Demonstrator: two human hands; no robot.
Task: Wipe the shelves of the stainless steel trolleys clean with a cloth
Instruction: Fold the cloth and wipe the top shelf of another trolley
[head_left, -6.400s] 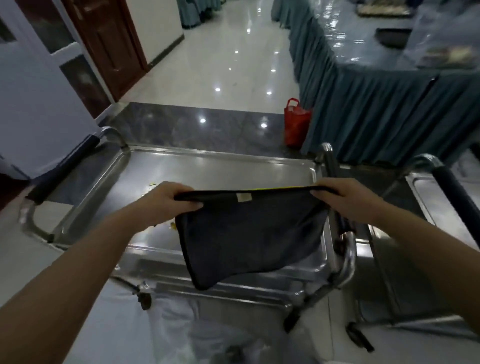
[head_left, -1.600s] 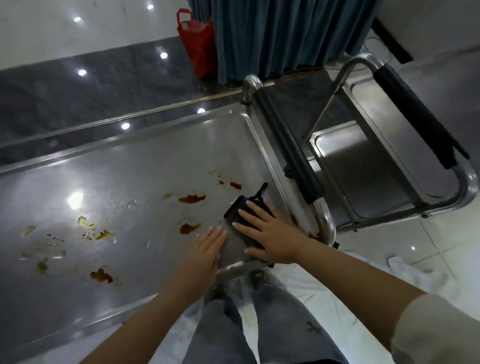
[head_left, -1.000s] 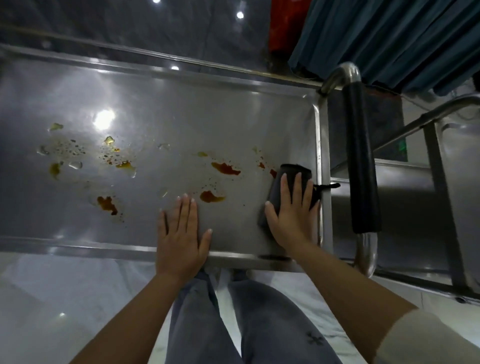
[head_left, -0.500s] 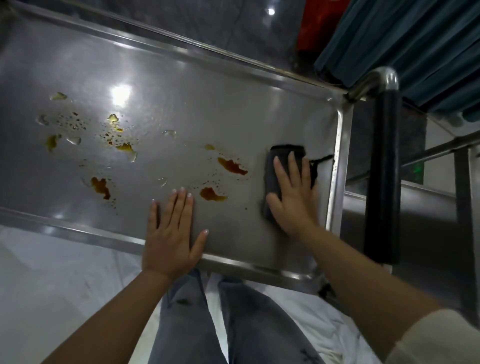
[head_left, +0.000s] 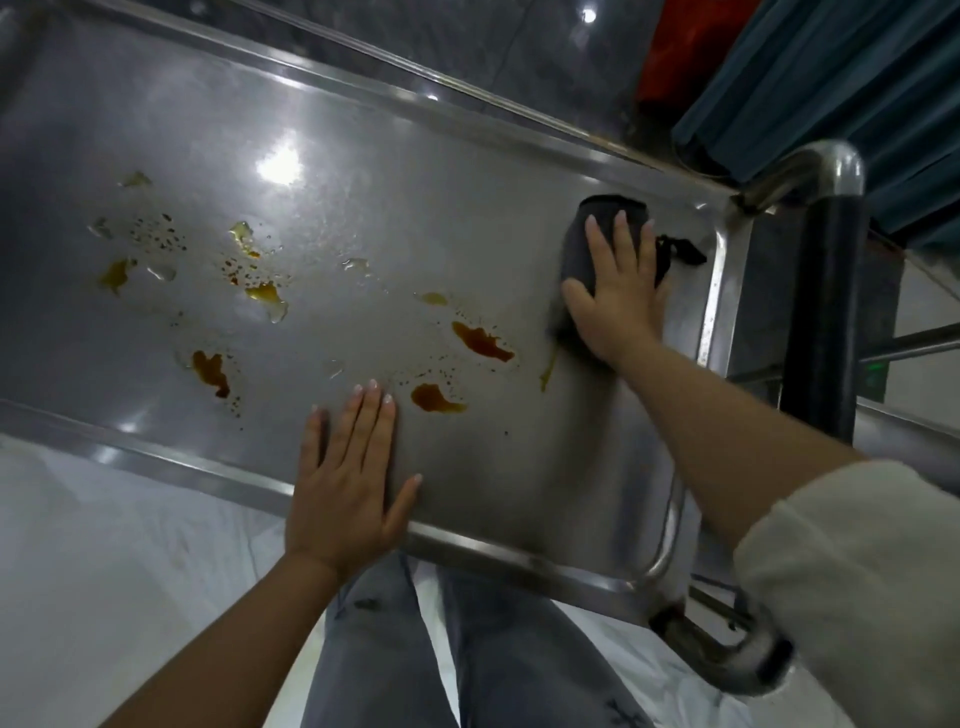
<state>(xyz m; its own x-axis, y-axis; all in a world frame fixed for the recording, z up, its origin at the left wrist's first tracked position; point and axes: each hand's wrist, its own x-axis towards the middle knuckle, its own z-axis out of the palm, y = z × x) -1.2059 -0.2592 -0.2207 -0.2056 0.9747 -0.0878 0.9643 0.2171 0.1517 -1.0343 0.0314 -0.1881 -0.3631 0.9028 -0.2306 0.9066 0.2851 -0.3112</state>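
Observation:
The stainless steel trolley's top shelf (head_left: 415, 197) fills the view, spotted with brown and yellow sauce stains (head_left: 480, 340) across its middle and left. A folded dark cloth (head_left: 587, 244) lies near the shelf's far right corner, and my right hand (head_left: 618, 291) presses flat on top of it with fingers spread. My left hand (head_left: 345, 478) rests flat and open on the shelf by its near rim, holding nothing. A thin yellowish smear (head_left: 548, 366) runs just below the cloth.
The trolley's black-padded handle (head_left: 826, 312) stands upright at the right end. A second steel trolley (head_left: 909, 431) sits beyond it. A red bag (head_left: 685, 47) and a blue table skirt (head_left: 831, 83) are on the floor at the far right. My legs are below the shelf.
My right hand has pushed the cloth away from me along the right edge toward the far corner. My left hand has stayed planted by the near rim.

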